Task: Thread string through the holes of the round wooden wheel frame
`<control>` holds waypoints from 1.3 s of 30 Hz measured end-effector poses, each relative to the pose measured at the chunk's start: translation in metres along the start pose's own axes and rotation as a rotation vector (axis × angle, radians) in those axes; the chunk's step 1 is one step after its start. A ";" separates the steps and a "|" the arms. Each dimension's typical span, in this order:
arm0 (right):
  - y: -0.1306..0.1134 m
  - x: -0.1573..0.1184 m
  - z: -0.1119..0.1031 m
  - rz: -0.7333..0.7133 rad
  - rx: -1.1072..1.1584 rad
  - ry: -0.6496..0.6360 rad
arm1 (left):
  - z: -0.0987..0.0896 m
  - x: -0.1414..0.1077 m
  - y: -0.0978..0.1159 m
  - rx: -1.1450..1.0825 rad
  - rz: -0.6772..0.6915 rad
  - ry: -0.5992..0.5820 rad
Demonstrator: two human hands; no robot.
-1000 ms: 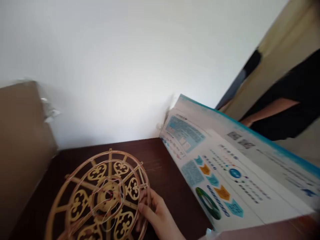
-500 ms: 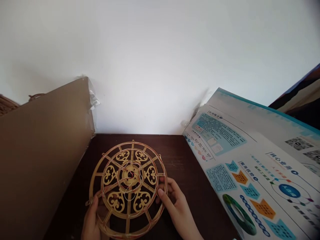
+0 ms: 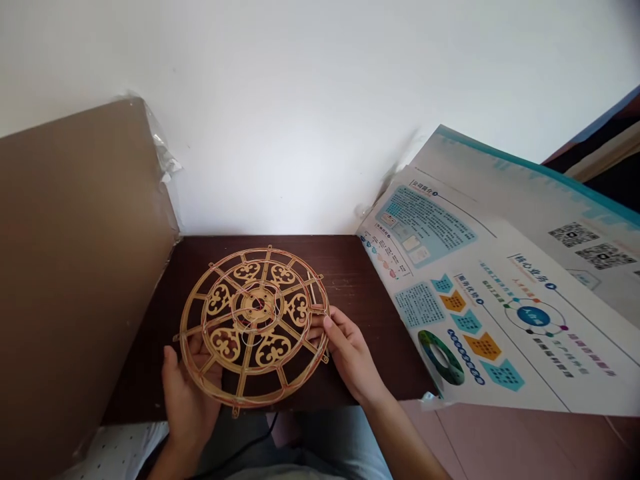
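The left hand (image 3: pixel 187 393) supported from beneath, its grip unclear, while the right hand (image 3: pixel 350 353) pinched the rim of a round openwork wooden wheel (image 3: pixel 257 308) over a dark tabletop (image 3: pixel 350 267), reddish thread (image 3: pixel 220 325) already strung across it, with how much remained impossible to tell.

The setting is an indoor room of domestic or small informal-workspace character; the exact type cannot be determined. Indicators are a plain white wall (image 3: pixel 280 113), pink floor tiles (image 3: pixel 520 440) and a small dark wood surface (image 3: pixel 345 257) set against the wall. A cardboard panel (image 3: pixel 75 267) with clear plastic wrap (image 3: pixel 163 150) stands at the left, a printed display sheet (image 3: pixel 500 293) bearing QR codes (image 3: pixel 573 234) leans at the right, and white dotted fabric (image 3: pixel 113 453) shows below.
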State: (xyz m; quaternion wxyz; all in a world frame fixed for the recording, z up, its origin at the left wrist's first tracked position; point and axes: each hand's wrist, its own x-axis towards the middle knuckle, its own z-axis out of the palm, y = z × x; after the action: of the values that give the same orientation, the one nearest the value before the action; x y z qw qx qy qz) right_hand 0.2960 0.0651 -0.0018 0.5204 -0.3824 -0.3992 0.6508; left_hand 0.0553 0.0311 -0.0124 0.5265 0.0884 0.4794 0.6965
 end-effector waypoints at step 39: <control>0.007 -0.002 0.004 -0.136 -0.175 0.126 | -0.011 -0.006 -0.007 0.253 0.170 -0.266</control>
State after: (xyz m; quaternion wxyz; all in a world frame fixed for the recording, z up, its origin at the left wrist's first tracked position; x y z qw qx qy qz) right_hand 0.2905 0.0616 -0.0063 0.5522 -0.4385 -0.4459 0.5512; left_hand 0.0556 0.0196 -0.0210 0.5091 0.2853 0.4801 0.6549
